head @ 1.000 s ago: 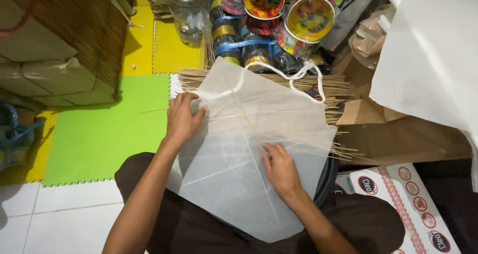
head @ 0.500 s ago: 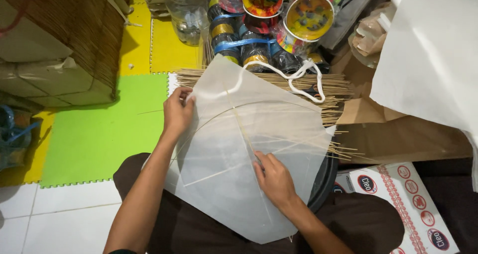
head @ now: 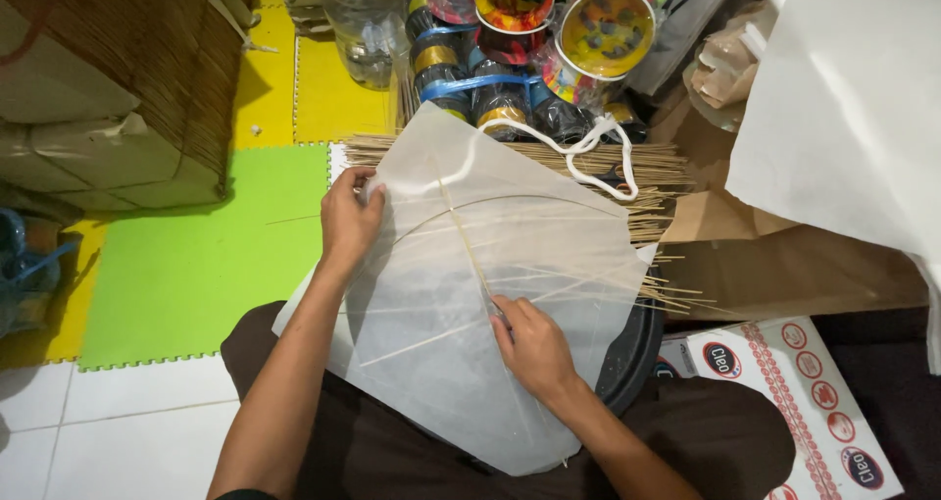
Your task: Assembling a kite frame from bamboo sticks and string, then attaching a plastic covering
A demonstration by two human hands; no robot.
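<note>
Currently, the kite sheet (head: 490,304) carries its spine and bow; left hand (head: 350,218) pinches one edge, right hand (head: 532,346) presses the spine flat; edges appear unfinished.

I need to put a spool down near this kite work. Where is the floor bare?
Bare: the green mat left of the left hand, and the white tiles below it. Crowded: jars and spools ahead, bamboo sticks under the paper kite, boxes at right.
</note>
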